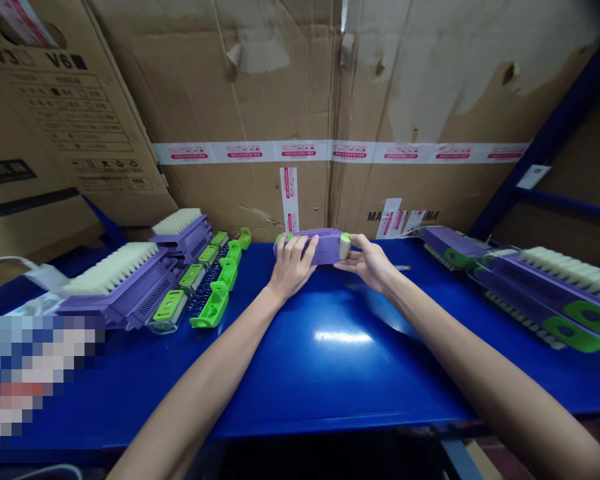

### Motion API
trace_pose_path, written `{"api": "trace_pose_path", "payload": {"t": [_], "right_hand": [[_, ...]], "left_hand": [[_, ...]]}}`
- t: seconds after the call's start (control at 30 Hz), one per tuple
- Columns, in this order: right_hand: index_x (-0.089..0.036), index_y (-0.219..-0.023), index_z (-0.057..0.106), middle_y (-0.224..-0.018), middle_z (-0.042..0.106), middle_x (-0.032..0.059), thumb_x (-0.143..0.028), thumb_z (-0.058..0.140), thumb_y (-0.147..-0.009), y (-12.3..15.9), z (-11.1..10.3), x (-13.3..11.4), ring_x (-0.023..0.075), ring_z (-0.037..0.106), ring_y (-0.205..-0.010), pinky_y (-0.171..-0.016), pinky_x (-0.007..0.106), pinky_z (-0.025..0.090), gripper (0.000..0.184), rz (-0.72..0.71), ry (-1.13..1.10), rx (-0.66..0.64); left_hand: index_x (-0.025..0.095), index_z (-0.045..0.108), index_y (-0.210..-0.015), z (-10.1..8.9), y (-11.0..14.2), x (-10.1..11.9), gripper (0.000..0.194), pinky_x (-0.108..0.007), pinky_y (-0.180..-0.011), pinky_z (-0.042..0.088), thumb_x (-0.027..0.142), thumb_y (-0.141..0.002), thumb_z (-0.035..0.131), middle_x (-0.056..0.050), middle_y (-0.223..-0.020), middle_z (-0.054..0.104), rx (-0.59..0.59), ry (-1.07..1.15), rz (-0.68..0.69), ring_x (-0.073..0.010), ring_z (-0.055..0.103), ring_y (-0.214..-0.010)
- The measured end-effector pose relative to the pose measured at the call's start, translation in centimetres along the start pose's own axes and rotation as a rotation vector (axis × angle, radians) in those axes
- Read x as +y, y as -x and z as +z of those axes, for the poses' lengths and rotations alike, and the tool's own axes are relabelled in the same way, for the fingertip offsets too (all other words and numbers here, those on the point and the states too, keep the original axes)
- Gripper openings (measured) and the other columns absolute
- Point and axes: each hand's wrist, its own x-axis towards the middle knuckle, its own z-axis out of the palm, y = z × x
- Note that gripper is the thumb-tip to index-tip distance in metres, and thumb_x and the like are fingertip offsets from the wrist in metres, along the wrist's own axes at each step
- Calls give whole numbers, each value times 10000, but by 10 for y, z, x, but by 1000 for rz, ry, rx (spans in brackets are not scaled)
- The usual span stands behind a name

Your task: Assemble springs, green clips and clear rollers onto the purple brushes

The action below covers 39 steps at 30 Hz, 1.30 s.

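Observation:
Near the back of the blue table, my left hand (pixel 293 265) is wrapped over the top of a purple plastic block (pixel 326 251). A bit of green shows at the block's left end, beside my fingers. My right hand (pixel 369 264) pinches a pale piece with a green top (pixel 345 247) against the block's right end. Whether that piece is fixed to the block I cannot tell. The block's underside and far side are hidden.
On the left stand purple blocks with cream bristle-like tops (pixel 113 269), a row of green-topped clear pieces (pixel 192 278) and green brackets (pixel 214 307). More purple blocks with green ends (pixel 530 287) lie right. Behind the table (pixel 330 380) rises a cardboard wall (pixel 260 100).

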Motion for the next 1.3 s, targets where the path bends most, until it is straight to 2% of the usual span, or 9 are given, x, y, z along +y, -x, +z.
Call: {"api": "trace_pose_path", "payload": {"t": [0.23, 0.33, 0.5, 0.7, 0.97, 1.13, 1.3], "right_hand": [[-148, -989, 586, -735, 692, 86, -286, 513, -831, 1, -1, 1, 205, 671, -672, -730, 436, 568, 222, 40, 4, 35], [-173, -1003, 589, -767, 696, 78, -306, 541, -832, 3, 0, 0, 199, 677, -712, -765, 421, 562, 222, 39, 9, -13], [-199, -1040, 573, -847, 697, 91, -379, 552, -843, 2, -3, -2, 198, 680, -742, -797, 422, 546, 268, 76, 28, -56], [-188, -1004, 564, -751, 689, 78, -319, 539, -838, 1, -4, -3, 190, 665, -647, -741, 426, 553, 213, 81, 21, 13], [-185, -1041, 563, -773, 692, 84, -318, 569, -829, 1, -5, -4, 199, 672, -684, -740, 426, 555, 251, 100, 9, -18], [-170, -1011, 566, -768, 694, 88, -270, 558, -833, 0, -5, -2, 201, 676, -694, -729, 427, 563, 204, 94, 2, -9], [-167, -1025, 572, -794, 708, 101, -366, 608, -835, 3, -4, -1, 205, 683, -691, -729, 412, 566, 278, 75, 15, -13]], "left_hand": [[160, 257, -1451, 3, 1, -1, 658, -596, -1092, 256, 233, -855, 528, -163, -1214, 509, -4, 42, 29, -305, 462, -1187], [141, 252, -1452, 3, 1, -1, 655, -598, -1092, 253, 223, -858, 517, -174, -1207, 508, 12, 27, 11, -310, 460, -1186], [164, 242, -1459, 3, 2, -1, 668, -613, -1091, 240, 238, -857, 521, -167, -1227, 501, -28, 37, -9, -313, 460, -1186], [153, 218, -1466, 4, 2, -1, 692, -628, -1090, 236, 222, -853, 533, -171, -1220, 499, 4, 55, 47, -316, 458, -1189], [169, 234, -1459, 6, 2, -1, 677, -641, -1089, 233, 192, -847, 520, -165, -1211, 488, -2, 88, 2, -319, 457, -1196], [161, 235, -1455, 6, 2, -1, 670, -634, -1078, 263, 194, -849, 518, -167, -1205, 488, 5, 65, 17, -316, 462, -1191], [143, 264, -1440, 4, 1, -1, 643, -617, -1078, 272, 222, -855, 520, -170, -1208, 495, -2, 16, 20, -313, 464, -1181]]}}
